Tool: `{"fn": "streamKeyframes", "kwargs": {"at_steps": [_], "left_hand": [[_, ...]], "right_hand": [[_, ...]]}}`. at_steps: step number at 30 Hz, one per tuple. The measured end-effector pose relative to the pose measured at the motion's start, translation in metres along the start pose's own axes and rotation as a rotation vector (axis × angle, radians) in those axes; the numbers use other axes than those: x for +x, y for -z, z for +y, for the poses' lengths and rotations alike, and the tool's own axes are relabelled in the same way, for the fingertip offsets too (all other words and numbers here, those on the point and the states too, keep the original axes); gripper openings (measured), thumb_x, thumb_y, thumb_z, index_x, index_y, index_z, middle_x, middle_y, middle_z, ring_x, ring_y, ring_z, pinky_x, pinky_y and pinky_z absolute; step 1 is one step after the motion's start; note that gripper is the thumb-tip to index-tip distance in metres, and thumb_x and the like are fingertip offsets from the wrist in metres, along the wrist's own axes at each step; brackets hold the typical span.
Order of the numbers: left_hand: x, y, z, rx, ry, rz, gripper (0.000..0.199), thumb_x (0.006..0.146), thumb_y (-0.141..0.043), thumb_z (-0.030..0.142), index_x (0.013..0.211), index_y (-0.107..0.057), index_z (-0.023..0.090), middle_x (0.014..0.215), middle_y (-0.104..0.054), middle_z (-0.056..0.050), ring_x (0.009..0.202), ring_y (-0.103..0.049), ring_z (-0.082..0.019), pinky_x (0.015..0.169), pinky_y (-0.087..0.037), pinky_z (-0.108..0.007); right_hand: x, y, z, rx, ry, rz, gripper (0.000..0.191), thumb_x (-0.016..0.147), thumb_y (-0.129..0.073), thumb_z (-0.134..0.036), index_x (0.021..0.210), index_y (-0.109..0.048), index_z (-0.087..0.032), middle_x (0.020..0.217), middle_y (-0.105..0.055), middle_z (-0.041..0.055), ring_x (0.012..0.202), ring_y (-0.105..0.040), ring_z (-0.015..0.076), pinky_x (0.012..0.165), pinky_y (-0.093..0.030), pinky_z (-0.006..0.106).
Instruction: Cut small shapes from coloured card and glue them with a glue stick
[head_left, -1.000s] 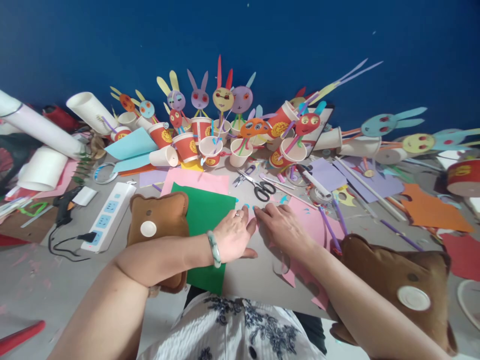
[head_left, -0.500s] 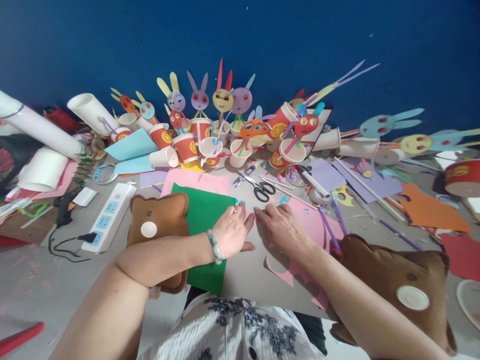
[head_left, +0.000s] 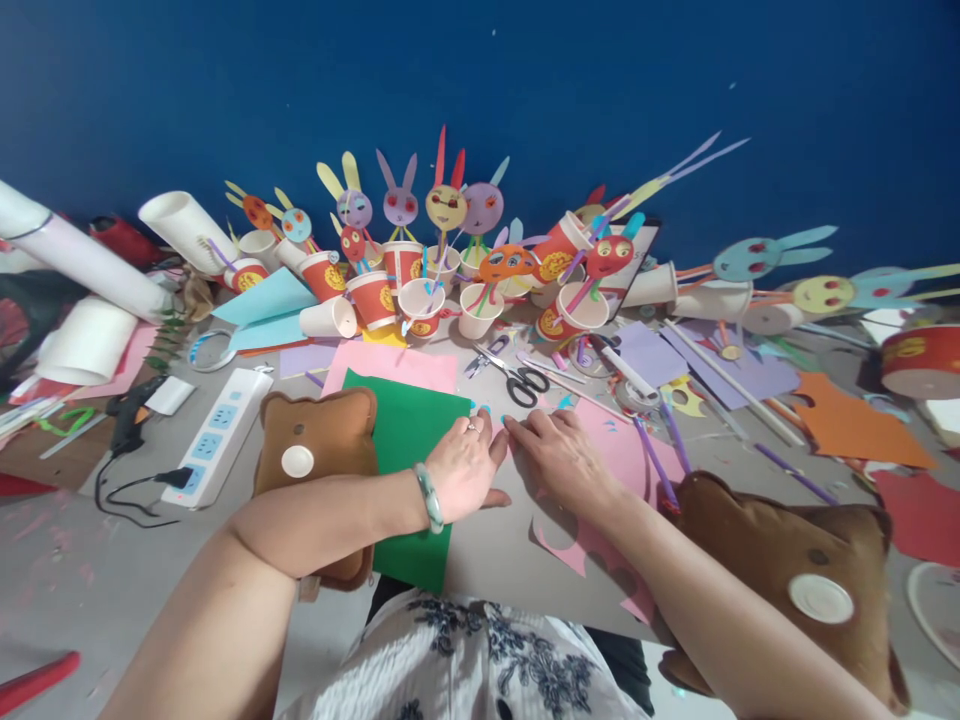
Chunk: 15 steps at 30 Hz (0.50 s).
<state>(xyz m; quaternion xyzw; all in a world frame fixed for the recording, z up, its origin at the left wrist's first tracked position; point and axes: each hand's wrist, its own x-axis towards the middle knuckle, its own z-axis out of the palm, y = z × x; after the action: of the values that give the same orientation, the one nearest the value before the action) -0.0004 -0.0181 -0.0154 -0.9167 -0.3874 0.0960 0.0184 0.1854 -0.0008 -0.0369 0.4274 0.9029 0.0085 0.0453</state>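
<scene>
My left hand (head_left: 466, 462), with a ring and a jade bangle, rests palm down on the right edge of a green sheet (head_left: 409, 430). Its fingers are apart, the tips by small blue bits. Beside it, my right hand (head_left: 564, 462) lies flat on the grey table (head_left: 487, 550), its fingertips near the left hand's. Anything under either palm is hidden. Pink paper with round cut-outs (head_left: 611, 450) lies under and beside the right hand. Black-handled scissors (head_left: 525, 384) lie open just beyond the hands.
Paper cups with rabbit-faced figures (head_left: 446, 207) line the back by the blue wall. Brown bear-shaped cushions sit at left (head_left: 319, 440) and right (head_left: 795, 580). A power strip (head_left: 217, 438) and a glue gun (head_left: 129, 425) are further left. Purple sticks and orange paper (head_left: 862, 425) lie right.
My hands have drawn slightly closer together, the right one shifting a little left. The whole view has also moved slightly.
</scene>
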Motion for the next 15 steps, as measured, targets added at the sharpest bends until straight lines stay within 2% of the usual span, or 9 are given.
{"fn": "streamKeyframes", "kwargs": {"at_steps": [3,8,15], "left_hand": [[-0.001,0.001,0.002,-0.003,-0.002,-0.008,0.085,0.084,-0.048,0.066,0.142,-0.04,0.004,0.138,-0.045,-0.032,0.121,-0.049,-0.036,0.094,-0.036,-0.04],[0.0,-0.002,0.004,0.005,0.009,-0.007,0.086,0.083,-0.048,0.067,0.143,-0.039,0.006,0.14,-0.044,-0.03,0.123,-0.048,-0.035,0.095,-0.036,-0.04],[0.001,-0.006,0.007,0.023,0.033,-0.019,0.088,0.083,-0.046,0.069,0.144,-0.037,0.006,0.142,-0.042,-0.03,0.121,-0.049,-0.035,0.095,-0.036,-0.039]], "right_hand": [[0.001,-0.003,0.002,0.022,-0.029,0.034,0.045,0.081,-0.059,-0.013,0.126,-0.056,-0.013,0.09,-0.06,0.0094,0.075,-0.055,0.0229,0.078,-0.029,0.035],[0.002,-0.006,0.006,0.127,-0.04,0.098,0.026,0.09,-0.047,-0.014,0.109,-0.065,-0.015,0.084,-0.059,0.0084,0.077,-0.055,0.0211,0.077,-0.031,0.033],[0.003,-0.011,0.009,0.224,-0.065,0.182,0.025,0.093,-0.045,-0.017,0.103,-0.068,-0.016,0.077,-0.057,0.0071,0.074,-0.054,0.0199,0.076,-0.034,0.033]]}}
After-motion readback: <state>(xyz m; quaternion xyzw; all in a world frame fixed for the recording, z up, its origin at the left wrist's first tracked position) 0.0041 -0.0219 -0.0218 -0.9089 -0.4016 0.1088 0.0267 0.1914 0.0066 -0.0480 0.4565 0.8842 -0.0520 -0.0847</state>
